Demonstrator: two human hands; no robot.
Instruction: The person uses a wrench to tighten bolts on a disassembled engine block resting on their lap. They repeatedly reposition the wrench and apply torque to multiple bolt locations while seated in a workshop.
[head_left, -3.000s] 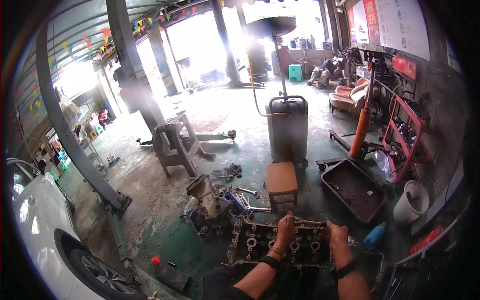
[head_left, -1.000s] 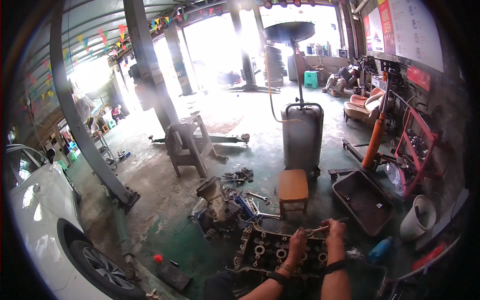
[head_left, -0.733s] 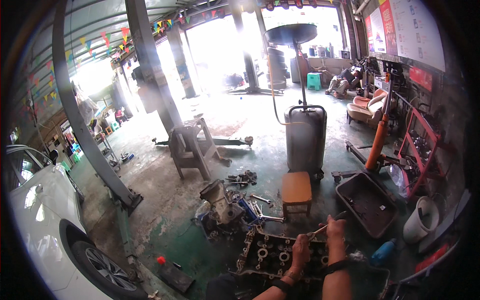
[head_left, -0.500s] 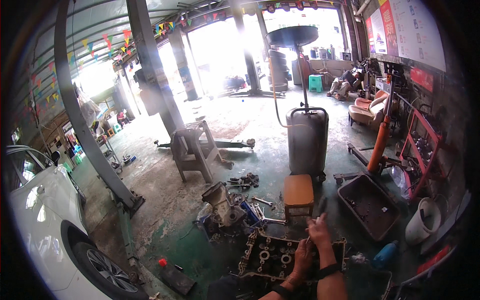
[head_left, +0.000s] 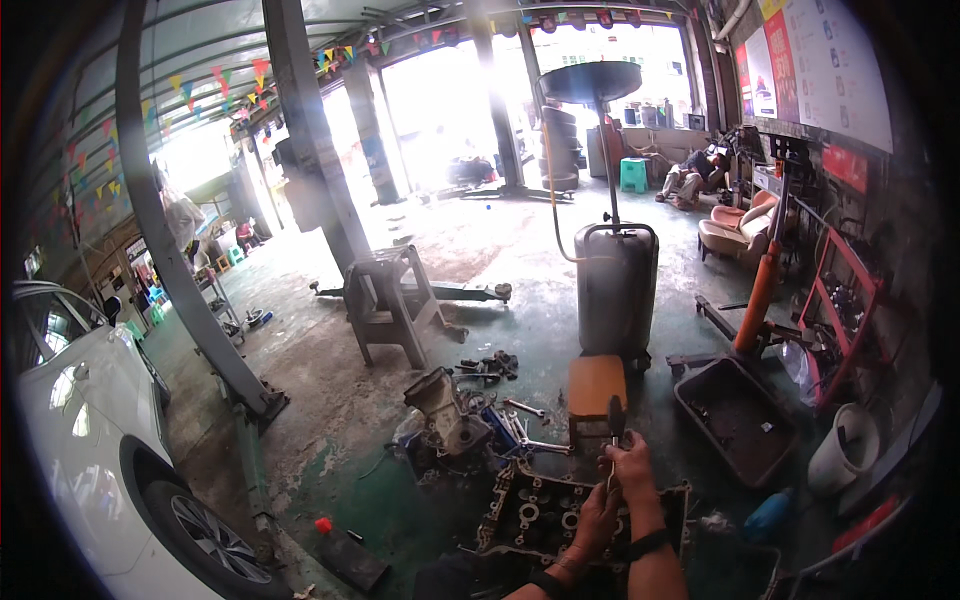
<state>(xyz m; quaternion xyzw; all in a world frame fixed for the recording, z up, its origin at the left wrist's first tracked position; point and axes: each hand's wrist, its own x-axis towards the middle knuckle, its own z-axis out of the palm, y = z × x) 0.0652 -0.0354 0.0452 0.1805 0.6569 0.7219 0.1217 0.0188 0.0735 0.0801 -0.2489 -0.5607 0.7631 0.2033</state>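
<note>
In front of me an engine cylinder head [head_left: 512, 505] lies flat, with round openings and bolt bosses along its rim. My right hand [head_left: 630, 466] is closed on a slim hand tool [head_left: 615, 415], whose dark, thick end points up and away. Its exact kind is too small to tell. Just below and left, my left hand [head_left: 594, 522] is closed around the tool's thin metal lower part. Both hands are over the right half of the cylinder head and hide part of it. The tool's lower tip is hidden.
Left of the cylinder head lie a metal housing [head_left: 440, 405] and several wrenches [head_left: 520, 430]. A brown-topped stool [head_left: 597, 385] stands just beyond my hands. To the right are a black drip tray [head_left: 735, 430], a blue bottle [head_left: 768, 513] and a white bucket [head_left: 845, 455]. A white car [head_left: 85, 430] stands left.
The tool's dark end has swung left from a blurred, right-leaning tilt to nearly upright. My right hand has turned and lowered slightly, while my left hand has shifted a little left.
</note>
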